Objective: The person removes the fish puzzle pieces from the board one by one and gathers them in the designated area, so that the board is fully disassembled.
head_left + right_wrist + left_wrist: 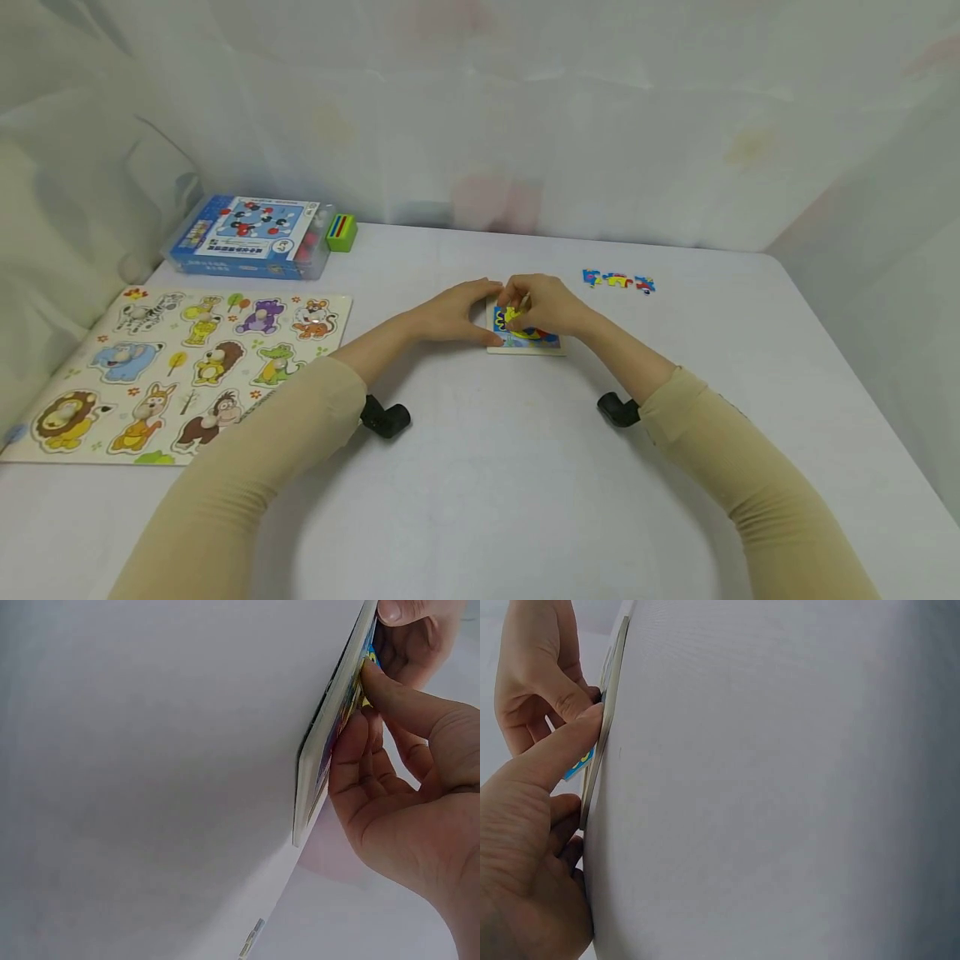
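A small jigsaw puzzle board (528,350) with a pale frame and a blue, yellow and red picture lies mid-table. My left hand (452,313) holds it by its left side, thumb at the near corner and fingers toward the far edge. Above the picture, my right hand (550,305) pinches a blue and yellow puzzle piece (579,765), which stands tilted against the board in the left wrist view. In the right wrist view the right thumb (405,705) is right at the piece, and the other fingers curl close over the picture. Much of the picture is hidden under this hand.
Three loose puzzle pieces (618,281) lie beyond the board to the right. At the left is a large animal peg puzzle (176,404). Behind it stand a blue boxed set (247,237) and a small green block (342,233). White cloth hangs behind the table.
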A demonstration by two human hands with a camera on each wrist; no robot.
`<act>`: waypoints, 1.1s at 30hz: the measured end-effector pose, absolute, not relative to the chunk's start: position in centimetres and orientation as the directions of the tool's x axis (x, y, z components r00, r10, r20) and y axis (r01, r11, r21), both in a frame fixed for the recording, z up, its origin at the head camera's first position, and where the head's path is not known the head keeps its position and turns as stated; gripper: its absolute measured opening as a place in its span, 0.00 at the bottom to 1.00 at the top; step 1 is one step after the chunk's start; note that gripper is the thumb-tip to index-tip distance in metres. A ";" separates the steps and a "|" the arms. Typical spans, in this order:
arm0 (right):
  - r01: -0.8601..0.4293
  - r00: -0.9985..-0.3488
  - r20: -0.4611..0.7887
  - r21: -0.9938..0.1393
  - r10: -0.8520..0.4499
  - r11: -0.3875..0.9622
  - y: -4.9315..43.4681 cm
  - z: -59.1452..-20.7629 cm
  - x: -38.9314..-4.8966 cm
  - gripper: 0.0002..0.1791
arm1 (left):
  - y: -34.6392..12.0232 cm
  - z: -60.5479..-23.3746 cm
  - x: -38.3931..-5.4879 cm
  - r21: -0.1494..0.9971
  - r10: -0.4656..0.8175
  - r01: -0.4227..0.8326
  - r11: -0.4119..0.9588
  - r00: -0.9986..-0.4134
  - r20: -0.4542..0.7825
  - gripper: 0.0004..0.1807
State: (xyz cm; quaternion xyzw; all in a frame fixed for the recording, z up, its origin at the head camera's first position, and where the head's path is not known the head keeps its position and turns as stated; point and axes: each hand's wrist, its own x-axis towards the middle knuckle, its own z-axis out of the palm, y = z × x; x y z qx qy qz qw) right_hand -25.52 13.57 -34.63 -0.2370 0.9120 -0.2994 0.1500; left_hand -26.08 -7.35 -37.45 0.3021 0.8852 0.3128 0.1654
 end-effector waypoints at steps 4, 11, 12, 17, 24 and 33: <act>-0.318 -0.860 -0.125 -0.626 -0.494 0.712 13.6 -34.5 -25.5 0.10 | -7.3 -37.3 -26.0 0.654 0.633 0.423 0.627 -0.766 -0.112 0.51; -0.293 -0.874 -0.121 -0.641 -0.470 0.709 13.7 -34.2 -25.6 0.06 | -7.3 -37.2 -26.0 0.659 0.630 0.416 0.627 -0.768 -0.114 0.51; -0.290 -0.875 -0.122 -0.644 -0.469 0.708 13.7 -34.2 -25.6 0.06 | -7.3 -37.1 -25.9 0.658 0.630 0.417 0.627 -0.768 -0.113 0.51; -0.277 -0.876 -0.132 -0.649 -0.464 0.709 13.7 -34.2 -25.6 0.06 | -7.4 -37.2 -26.0 0.654 0.632 0.422 0.628 -0.767 -0.111 0.51; -0.257 -0.875 -0.156 -0.653 -0.459 0.712 13.7 -33.8 -25.5 0.07 | -7.4 -37.4 -26.1 0.651 0.632 0.422 0.631 -0.766 -0.116 0.51; -0.231 -0.870 -0.181 -0.675 -0.460 0.701 13.7 -33.8 -25.6 0.07 | -7.4 -37.4 -26.1 0.657 0.635 0.424 0.623 -0.765 -0.108 0.51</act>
